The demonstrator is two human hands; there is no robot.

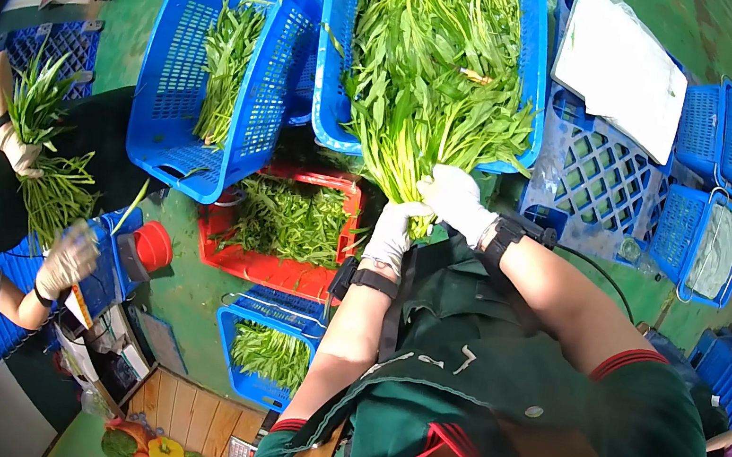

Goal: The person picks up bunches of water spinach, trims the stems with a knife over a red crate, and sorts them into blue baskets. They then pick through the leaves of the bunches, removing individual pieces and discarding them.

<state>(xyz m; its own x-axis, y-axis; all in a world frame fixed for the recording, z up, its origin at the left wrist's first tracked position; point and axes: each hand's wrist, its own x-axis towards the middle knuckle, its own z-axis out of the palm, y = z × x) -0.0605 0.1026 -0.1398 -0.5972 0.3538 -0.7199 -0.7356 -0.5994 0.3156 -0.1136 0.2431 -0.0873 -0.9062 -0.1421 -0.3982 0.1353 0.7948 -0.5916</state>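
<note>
Both of my hands wear white gloves and meet at the near end of a big blue basket (pixel 539 112) heaped with leafy green stems (pixel 444 40). My left hand (pixel 392 235) is closed round the pale stem ends of a bunch of greens (pixel 400 162). On the right side of the same bunch, my right hand (pixel 456 203) is closed on the stems. The leaves of the bunch spread back over the heap in the basket. My palms and some fingertips are hidden by the gloves' angle and the stems.
Left of the big basket stands a blue basket (pixel 167 92) with one bunch. Nearer are a red crate (pixel 282 275) of cut greens and a small blue basket (pixel 237 366). A co-worker's gloved hands (pixel 17 151) hold greens at far left. A white board (pixel 620 73) lies right.
</note>
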